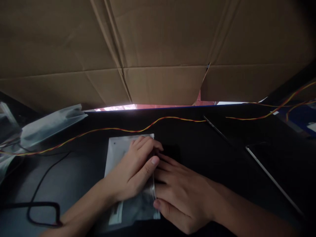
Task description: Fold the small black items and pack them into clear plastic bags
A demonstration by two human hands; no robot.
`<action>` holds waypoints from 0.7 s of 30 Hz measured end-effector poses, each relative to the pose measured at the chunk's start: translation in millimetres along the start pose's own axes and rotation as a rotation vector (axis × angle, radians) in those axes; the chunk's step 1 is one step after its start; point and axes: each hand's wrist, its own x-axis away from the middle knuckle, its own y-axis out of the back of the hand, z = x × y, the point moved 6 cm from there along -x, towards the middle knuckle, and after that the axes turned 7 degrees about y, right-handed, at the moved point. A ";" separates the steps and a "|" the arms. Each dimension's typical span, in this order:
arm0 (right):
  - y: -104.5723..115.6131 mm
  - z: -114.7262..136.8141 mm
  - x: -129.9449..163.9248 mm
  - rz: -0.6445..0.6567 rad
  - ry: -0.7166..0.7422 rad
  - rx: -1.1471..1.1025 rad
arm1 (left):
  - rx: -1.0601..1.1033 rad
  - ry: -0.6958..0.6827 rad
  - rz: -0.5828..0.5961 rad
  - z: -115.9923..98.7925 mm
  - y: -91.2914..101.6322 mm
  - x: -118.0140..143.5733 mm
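A clear plastic bag point(138, 209) with a white sheet in it lies flat on the black tabletop in front of me. My left hand point(138, 168) rests over the bag, its fingers curled round the bag's right-hand edge and its thumb pointing along it. Against that same edge is my right hand point(180, 191), fingers stretched out and partly hidden beneath the left one. The right thumb touches the edge lower down. Whether the right fingertips are inside the bag or under it, I cannot tell.
A twisted red and yellow wire point(118, 129) runs across the black table point(197, 141). Another plastic bag point(54, 123) and a black cable point(44, 177) lie left. On the right is a dark flat device with a shiny edge point(271, 177). Cardboard point(163, 39) stands behind.
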 end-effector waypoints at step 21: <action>-30.3 -2.4 -4.3 -0.242 0.025 -0.174 | 0.106 -0.045 0.189 9.8 -19.5 5.1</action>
